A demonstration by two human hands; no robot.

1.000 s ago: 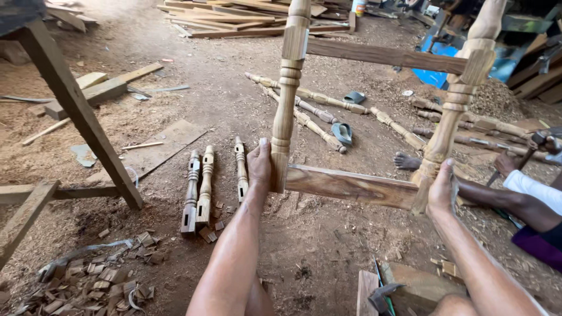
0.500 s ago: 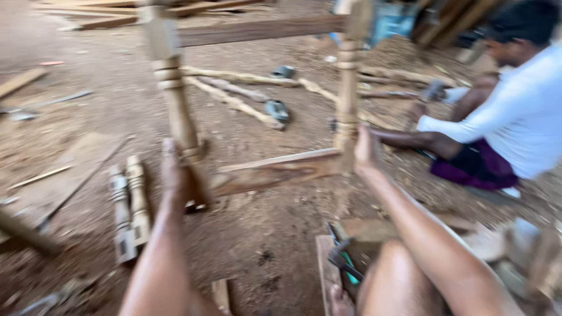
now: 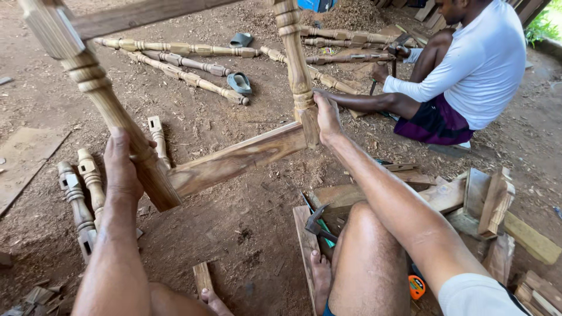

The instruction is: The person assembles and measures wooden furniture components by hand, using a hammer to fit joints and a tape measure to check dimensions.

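The dirt floor (image 3: 246, 234) fills the view, strewn with sawdust and wood chips. Above it, held off the ground in the middle of the view, is a wooden frame (image 3: 234, 161): 2 turned legs joined by a flat lower rail and a second rail across the top edge of the picture. The left leg (image 3: 99, 99) slants from the upper left corner down to the rail; the right leg (image 3: 295, 64) stands nearly upright.

At the upper right a co-worker (image 3: 468, 64) in a white shirt and dark shorts sits on the ground, both hands at long turned posts (image 3: 345, 55). More turned posts (image 3: 175, 64) lie across the upper left, with 2 sandals (image 3: 239, 82) beside them.

At the right edge sits a pile of wood blocks (image 3: 497, 205). Just left of the frame 3 short turned spindles (image 3: 85, 187) lie side by side on the ground.

The left hand (image 3: 123, 169) wraps the lower end of the left leg, fingers curled around it and pressed together. The right hand (image 3: 326, 117) grips the foot of the right leg at its joint with the rail, fingers closed around the wood.

A hammer (image 3: 316, 225) rests on a plank (image 3: 305, 246) by the person's bare foot. An orange tape measure (image 3: 416, 286) lies by the right knee.
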